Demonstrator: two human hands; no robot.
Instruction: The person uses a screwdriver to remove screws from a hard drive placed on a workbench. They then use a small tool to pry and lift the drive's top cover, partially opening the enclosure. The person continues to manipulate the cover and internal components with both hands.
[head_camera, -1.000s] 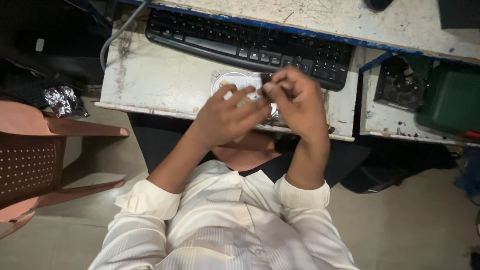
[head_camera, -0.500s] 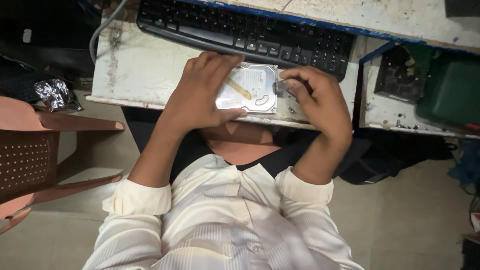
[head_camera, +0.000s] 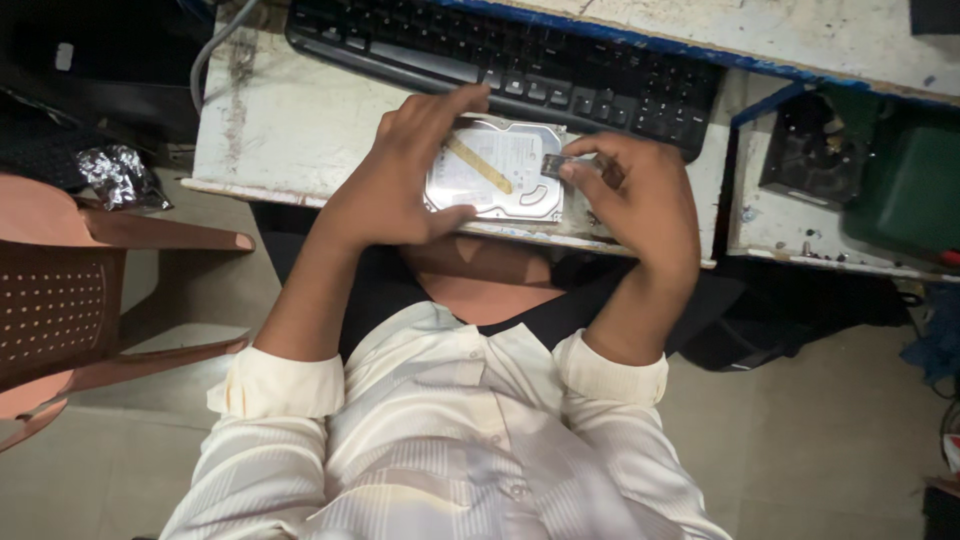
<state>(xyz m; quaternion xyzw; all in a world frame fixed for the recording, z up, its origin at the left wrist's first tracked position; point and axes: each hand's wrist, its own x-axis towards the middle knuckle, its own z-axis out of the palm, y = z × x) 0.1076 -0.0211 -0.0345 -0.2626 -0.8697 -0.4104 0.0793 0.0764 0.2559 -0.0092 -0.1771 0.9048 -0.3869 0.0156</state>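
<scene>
Head view: left hand (head_camera: 400, 180) fingers clasp the flat metal hard drive (head_camera: 495, 170); right hand (head_camera: 640, 205) fingers pinch a small dark part (head_camera: 556, 164)

The keyboard (head_camera: 520, 65) blocked the far side, just beyond the hard drive (head_camera: 495, 170). Bare surface (head_camera: 290, 130) lay open to the left of the left hand (head_camera: 400, 175). Right of the right hand (head_camera: 640, 195), a blue-edged gap (head_camera: 735, 170) and a cluttered green box (head_camera: 900, 190) closed the way.
</scene>
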